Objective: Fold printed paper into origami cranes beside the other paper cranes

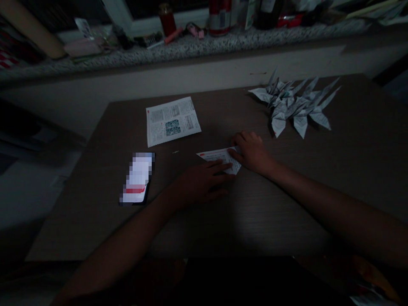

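Observation:
A printed sheet of paper folded into a triangle [219, 154] lies flat on the dark wooden table. My left hand [204, 182] rests over its near side, fingers stretched out and pressing on the paper. At the paper's right end is my right hand [250, 151]; its thumb lies on the sheet and its other fingers curl at the far edge. Whether the right fingers pinch the paper is hard to see in the dim light. Part of the triangle is hidden under both hands.
Flat on the table is another printed sheet [174, 121], with a lit phone [137, 178] nearer to me. Several folded paper cranes [295, 104] cluster at the back right. Behind the table, a stone windowsill [191, 44] carries a red can [219, 17], a jar [167, 20] and clutter.

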`<control>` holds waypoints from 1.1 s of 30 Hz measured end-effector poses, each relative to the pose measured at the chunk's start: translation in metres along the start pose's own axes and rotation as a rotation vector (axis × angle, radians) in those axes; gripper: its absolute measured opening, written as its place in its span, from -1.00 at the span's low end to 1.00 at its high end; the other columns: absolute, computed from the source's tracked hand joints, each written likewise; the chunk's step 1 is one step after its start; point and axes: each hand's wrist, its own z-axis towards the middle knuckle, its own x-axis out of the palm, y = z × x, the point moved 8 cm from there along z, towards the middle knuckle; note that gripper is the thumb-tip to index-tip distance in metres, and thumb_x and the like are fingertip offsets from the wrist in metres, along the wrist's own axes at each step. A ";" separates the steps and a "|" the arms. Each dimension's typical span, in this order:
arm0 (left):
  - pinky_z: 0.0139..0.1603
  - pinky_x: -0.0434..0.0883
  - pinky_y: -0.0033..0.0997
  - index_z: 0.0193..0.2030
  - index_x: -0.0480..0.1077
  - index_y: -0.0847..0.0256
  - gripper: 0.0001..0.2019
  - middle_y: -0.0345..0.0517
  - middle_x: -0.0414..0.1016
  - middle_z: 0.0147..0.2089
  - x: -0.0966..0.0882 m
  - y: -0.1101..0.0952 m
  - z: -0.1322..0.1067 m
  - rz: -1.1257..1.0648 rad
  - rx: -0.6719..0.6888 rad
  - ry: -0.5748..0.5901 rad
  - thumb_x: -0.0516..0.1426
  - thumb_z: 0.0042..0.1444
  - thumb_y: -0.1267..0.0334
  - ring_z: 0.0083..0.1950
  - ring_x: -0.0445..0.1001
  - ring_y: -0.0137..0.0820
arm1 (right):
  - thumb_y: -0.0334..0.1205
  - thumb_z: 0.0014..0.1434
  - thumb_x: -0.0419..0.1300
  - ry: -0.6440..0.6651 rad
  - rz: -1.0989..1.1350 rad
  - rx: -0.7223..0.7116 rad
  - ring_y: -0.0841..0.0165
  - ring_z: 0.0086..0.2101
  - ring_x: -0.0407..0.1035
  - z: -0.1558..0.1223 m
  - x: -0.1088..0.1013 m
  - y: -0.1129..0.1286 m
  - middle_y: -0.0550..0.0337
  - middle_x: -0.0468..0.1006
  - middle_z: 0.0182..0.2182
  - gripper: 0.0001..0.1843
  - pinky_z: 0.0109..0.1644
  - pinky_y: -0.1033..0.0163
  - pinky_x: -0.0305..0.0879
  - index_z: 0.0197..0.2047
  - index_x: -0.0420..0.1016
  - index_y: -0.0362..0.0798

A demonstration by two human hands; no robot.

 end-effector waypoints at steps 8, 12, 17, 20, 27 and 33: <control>0.44 0.29 -0.01 0.39 0.36 -0.02 -0.57 -0.09 0.23 0.52 0.001 0.001 0.001 -0.013 -0.021 -0.018 0.11 0.43 0.04 0.53 0.18 -0.12 | -0.04 0.40 0.08 0.010 0.050 -0.009 -0.01 -0.07 0.30 0.000 -0.003 0.000 -0.10 0.51 -0.05 -0.71 -0.04 -0.02 0.16 -0.02 0.47 -0.04; 0.42 0.31 0.01 0.39 0.36 0.02 -0.55 -0.04 0.25 0.51 0.003 -0.003 0.003 0.015 -0.044 -0.038 0.10 0.44 0.02 0.51 0.20 -0.07 | -0.08 0.41 0.07 -0.032 0.138 -0.037 -0.01 -0.01 0.32 -0.006 -0.019 0.001 -0.11 0.51 -0.01 -0.72 0.06 -0.06 0.20 0.03 0.48 -0.04; 0.41 0.33 0.03 0.40 0.36 0.04 -0.55 -0.04 0.25 0.51 0.005 -0.007 0.004 0.036 -0.086 -0.055 0.08 0.45 0.02 0.50 0.21 -0.04 | -0.17 0.36 0.14 -0.030 0.251 -0.072 0.07 -0.09 0.39 -0.031 -0.036 0.009 -0.03 0.51 -0.15 -0.86 -0.01 0.01 0.29 -0.12 0.46 -0.02; 0.41 0.32 0.05 0.40 0.35 0.02 -0.54 -0.04 0.25 0.51 0.005 -0.007 0.003 0.036 -0.076 -0.063 0.08 0.44 0.02 0.51 0.19 -0.04 | -0.21 0.34 0.16 0.053 0.341 -0.061 0.14 -0.18 0.41 -0.046 -0.032 0.015 0.05 0.50 -0.24 -0.93 -0.12 0.09 0.31 -0.21 0.42 0.01; 0.40 0.34 0.08 0.40 0.35 0.06 -0.53 0.01 0.25 0.50 0.006 -0.005 0.003 0.041 -0.071 -0.049 0.08 0.44 0.00 0.51 0.19 0.01 | -0.27 0.29 0.20 0.089 0.318 -0.026 0.14 -0.20 0.41 -0.051 -0.026 0.024 0.08 0.54 -0.28 -0.94 -0.10 0.08 0.28 -0.26 0.43 0.01; 0.42 0.31 0.07 0.42 0.33 0.03 -0.52 -0.02 0.23 0.52 0.007 -0.005 0.003 0.043 -0.074 -0.035 0.08 0.44 0.01 0.52 0.17 0.00 | -0.32 0.24 0.22 0.081 0.334 0.007 0.20 -0.26 0.43 -0.047 -0.027 0.021 0.13 0.52 -0.33 -0.91 -0.18 0.14 0.29 -0.31 0.40 0.02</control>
